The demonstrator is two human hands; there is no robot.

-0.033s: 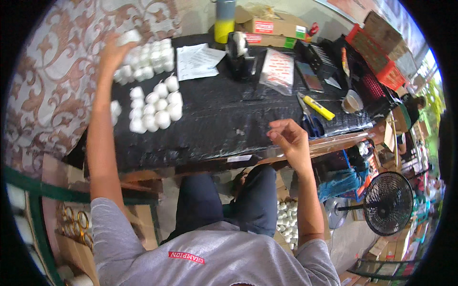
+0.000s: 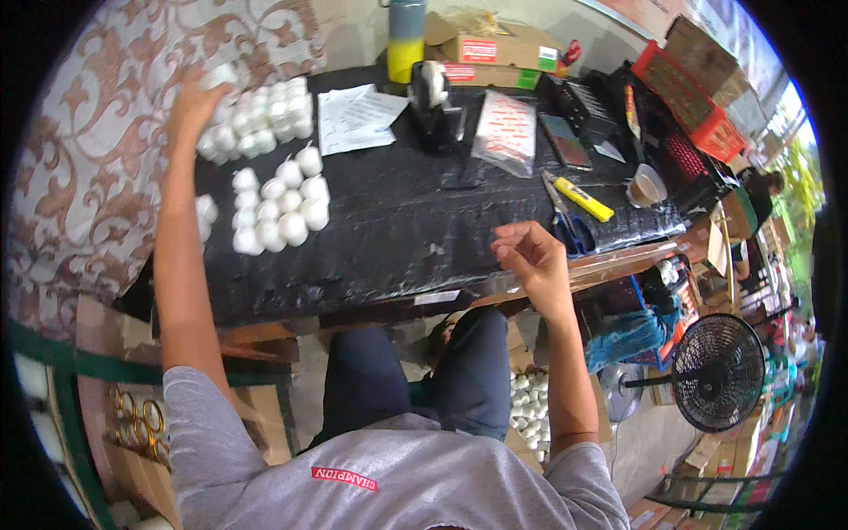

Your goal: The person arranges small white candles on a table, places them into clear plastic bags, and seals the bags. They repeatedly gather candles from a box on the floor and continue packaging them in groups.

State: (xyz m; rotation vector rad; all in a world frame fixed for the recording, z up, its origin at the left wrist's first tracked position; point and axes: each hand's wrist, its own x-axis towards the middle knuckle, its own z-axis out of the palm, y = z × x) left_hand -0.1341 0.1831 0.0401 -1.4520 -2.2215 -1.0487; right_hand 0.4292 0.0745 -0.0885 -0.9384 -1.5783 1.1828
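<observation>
My left hand (image 2: 193, 108) reaches to the far left of the black-covered table, its fingers closed around a white rounded piece (image 2: 219, 76). Just beside it stands a tight block of white rounded pieces (image 2: 265, 113), several of them stacked. Nearer to me, a looser group of white round candle-like pieces (image 2: 281, 208) sits in rows, a few with short wick-like tips. Over the table's front edge hovers my right hand (image 2: 537, 265), fingers loosely bent, the thumb apart from the forefinger and nothing visible between them.
Papers (image 2: 360, 119), a tape dispenser (image 2: 433, 106), a plastic packet (image 2: 507, 132) and a phone (image 2: 565, 141) lie along the back. Scissors (image 2: 574, 231), a yellow marker (image 2: 585, 201) and a small cup (image 2: 647, 186) are at the right. A black fan (image 2: 718, 372) stands beyond the table.
The view has shifted slightly, so the table things sit a little farther left in the picture. My left hand keeps its hold on the white piece; my right hand keeps its pose.
</observation>
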